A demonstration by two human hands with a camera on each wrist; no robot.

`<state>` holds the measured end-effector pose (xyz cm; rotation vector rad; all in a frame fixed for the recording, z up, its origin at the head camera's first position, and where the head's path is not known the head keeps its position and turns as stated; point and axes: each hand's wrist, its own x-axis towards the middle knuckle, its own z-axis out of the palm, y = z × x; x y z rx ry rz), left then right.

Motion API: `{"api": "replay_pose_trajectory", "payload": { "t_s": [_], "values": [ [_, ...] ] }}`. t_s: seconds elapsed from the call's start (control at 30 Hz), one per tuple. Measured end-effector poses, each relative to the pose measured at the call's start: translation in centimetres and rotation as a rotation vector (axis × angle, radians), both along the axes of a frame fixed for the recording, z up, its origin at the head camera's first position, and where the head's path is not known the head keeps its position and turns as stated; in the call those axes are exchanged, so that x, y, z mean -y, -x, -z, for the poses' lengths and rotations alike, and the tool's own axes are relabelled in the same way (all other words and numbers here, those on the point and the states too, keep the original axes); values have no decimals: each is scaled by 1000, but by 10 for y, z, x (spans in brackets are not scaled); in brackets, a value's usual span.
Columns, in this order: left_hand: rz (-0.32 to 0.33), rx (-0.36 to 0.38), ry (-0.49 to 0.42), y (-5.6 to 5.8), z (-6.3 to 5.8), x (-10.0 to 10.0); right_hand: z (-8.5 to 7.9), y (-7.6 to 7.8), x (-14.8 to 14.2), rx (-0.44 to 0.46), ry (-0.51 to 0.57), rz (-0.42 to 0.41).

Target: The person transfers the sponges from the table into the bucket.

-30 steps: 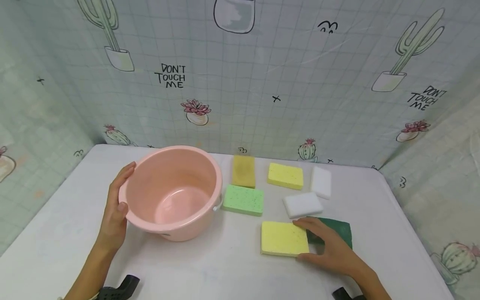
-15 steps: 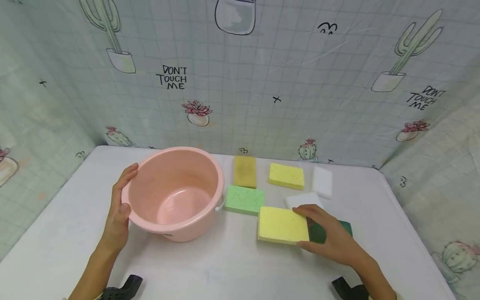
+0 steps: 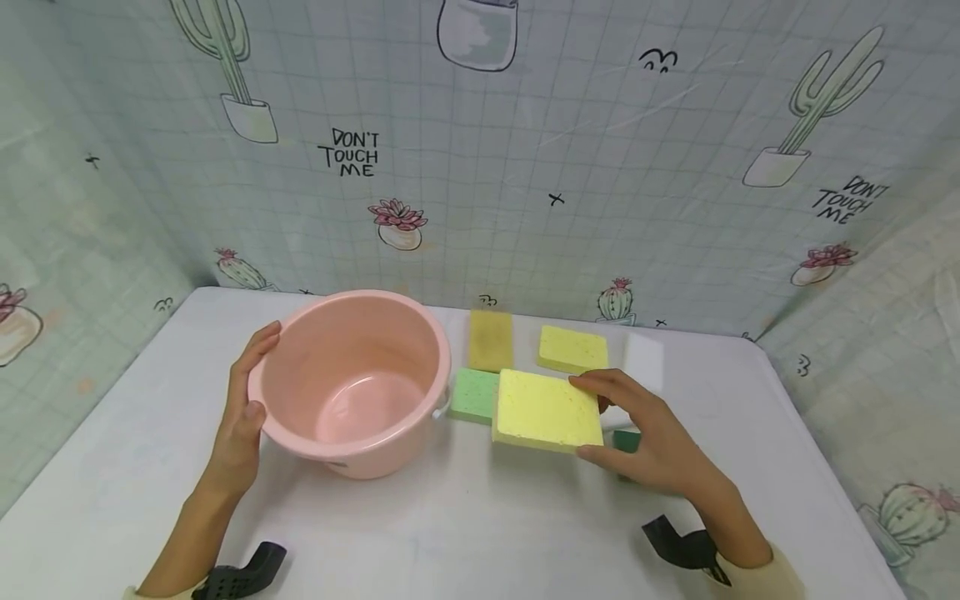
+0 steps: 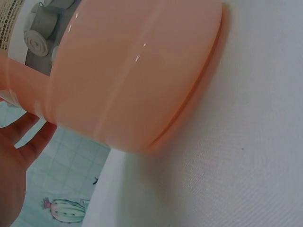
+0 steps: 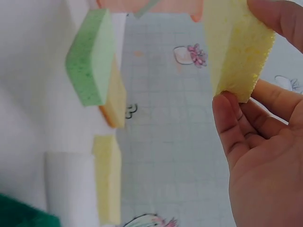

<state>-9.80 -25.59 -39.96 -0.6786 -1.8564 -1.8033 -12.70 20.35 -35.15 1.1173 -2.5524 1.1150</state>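
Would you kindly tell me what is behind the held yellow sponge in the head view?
A light green sponge shows partly behind the held yellow sponge; its right end and some tabletop are hidden.

Cream sleeve cuffs [image 3: 763, 577], angular black wrist devices [image 3: 678, 546]

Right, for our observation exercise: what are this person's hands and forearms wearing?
The left hand and right hand have no gloves. Each wrist carries a bent black device: the left device shows small holes, the right device a dark strap. A cream sleeve shows on the right; only a sliver shows on the left.
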Motion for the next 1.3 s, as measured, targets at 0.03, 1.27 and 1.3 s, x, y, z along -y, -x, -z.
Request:
{"api": "replay_pose_trajectory", "payload": {
  "t_s": [0.03,1.27,1.3],
  "values": [
    [-3,0,3,0,0,0,-3,1,2,-1,14,-14],
    [-86,72,71,-3,-5,-2,-58,48,159,37,-13,-212],
    [-92,76,75,-4,-5,-2,-59,49,164,40,-29,-209]
  ]
}}
